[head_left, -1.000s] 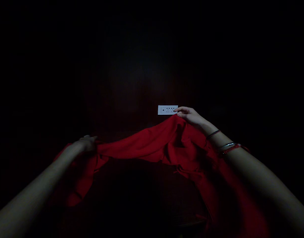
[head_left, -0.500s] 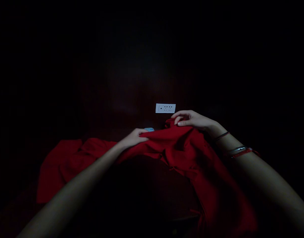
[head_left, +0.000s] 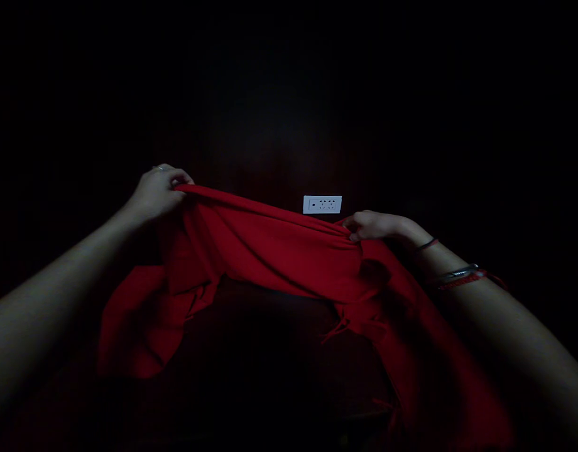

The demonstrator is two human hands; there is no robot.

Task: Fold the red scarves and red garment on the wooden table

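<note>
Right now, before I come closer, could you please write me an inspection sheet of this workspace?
Surface: dark surface, mostly lost in shadow.
Things in hand: red cloth, its upper edge stretched between both hands, loose strands at its lower edge.
Clutter: nothing seen; much is too dark to tell.
Hands: left hand and right hand both grip the cloth; bracelets on the right arm.
Cables: nothing seen.
Surroundings: white socket plate beyond the cloth; otherwise dark.

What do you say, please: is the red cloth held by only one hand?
No, the left hand and the right hand both grip the red cloth, and its upper edge runs between them.
</note>
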